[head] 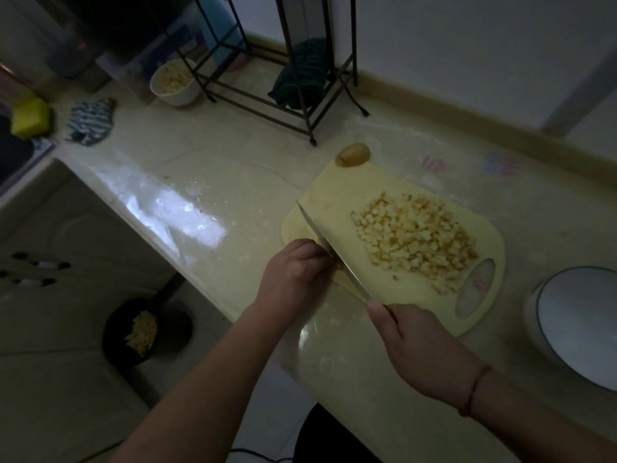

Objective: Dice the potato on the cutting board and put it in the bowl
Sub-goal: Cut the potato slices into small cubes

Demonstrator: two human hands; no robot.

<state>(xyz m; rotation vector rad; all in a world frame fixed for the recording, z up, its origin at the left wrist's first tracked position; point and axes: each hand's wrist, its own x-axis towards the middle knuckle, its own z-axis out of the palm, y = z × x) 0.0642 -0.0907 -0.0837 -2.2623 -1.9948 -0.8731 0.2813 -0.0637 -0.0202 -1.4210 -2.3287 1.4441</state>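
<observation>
Right hand: grips the knife by its handle, blade down on the board.
Left hand: fingers curled over a small potato bit, I think; it's dim.
Advice: keep knuckles against the blade, fingertips tucked.
Dice: heaped mid-board.
Potato: whole, far edge.
Bowl: right, on the tabletop.

A pale, glossy counter fills the view, catching a bright patch of glare near its front edge. On it, a yellow cutting board sits toward the right, and beside it at the far right a white bowl. Back left, another white bowl with pale pieces inside, a striped cloth, and a black wire rack standing against the wall.
</observation>
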